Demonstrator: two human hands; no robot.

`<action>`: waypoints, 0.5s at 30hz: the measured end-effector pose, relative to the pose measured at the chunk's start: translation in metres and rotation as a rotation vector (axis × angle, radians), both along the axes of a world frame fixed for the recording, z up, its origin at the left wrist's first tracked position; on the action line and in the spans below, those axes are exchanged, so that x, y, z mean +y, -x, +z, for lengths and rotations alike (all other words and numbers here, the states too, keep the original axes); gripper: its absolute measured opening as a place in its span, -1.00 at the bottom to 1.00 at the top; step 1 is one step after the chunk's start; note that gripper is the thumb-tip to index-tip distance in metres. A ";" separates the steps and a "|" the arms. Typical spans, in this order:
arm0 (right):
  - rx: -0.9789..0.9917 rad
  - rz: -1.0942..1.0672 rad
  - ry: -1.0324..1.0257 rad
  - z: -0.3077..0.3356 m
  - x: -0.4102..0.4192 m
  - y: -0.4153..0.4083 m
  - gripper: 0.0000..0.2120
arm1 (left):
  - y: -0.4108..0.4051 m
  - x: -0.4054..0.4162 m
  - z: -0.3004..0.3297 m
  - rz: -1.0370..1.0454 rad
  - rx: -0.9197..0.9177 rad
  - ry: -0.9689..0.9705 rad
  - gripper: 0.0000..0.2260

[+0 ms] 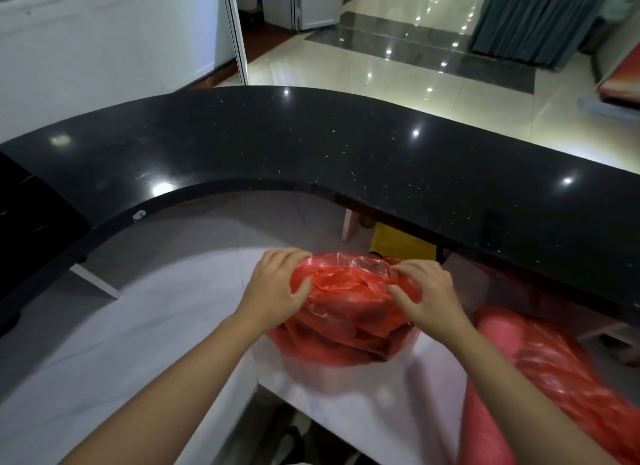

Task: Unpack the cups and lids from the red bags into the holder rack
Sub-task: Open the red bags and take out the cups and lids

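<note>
- Head view: red bag [346,312] sits low centre of the frame on a white worktop [145,326], its mouth bunched and facing up.
- Left hand [277,288] on the bag's left side, fingers curled over the rim, thumb pressed into the red plastic; grip closed on the bag's film.
- Right hand [426,294] on the bag's right side, fingertips pinching crumpled plastic near the opening; grip closed on the film.
- Clear plastic [369,267] shows inside the bag's mouth, between the two hands; cannot tell whether cup or lid.
- Second red bag [554,378], long and roll-shaped, lies lower right of the frame, just beside the right forearm.
- Curved black counter [311,145] arcs across the middle of the frame, above the white worktop.
- Glossy tiled floor [398,69] beyond it, upper right.
</note>
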State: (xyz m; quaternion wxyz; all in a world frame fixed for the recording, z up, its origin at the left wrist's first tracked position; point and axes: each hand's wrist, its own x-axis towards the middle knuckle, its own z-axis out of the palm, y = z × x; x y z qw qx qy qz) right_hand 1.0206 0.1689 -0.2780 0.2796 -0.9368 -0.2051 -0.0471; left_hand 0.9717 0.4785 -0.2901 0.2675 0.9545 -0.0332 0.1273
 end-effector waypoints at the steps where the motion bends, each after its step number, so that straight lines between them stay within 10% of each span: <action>1: 0.021 0.069 0.093 0.006 0.011 -0.001 -0.51 | -0.009 -0.006 0.002 -0.043 0.057 -0.084 -0.54; 6: 0.185 0.240 0.419 -0.005 0.035 0.005 -0.34 | -0.042 -0.012 -0.005 -0.132 0.344 -0.402 -0.51; 15: 0.272 0.081 0.306 -0.075 -0.016 0.038 -0.74 | -0.029 0.016 -0.027 -0.263 0.412 -0.074 -0.71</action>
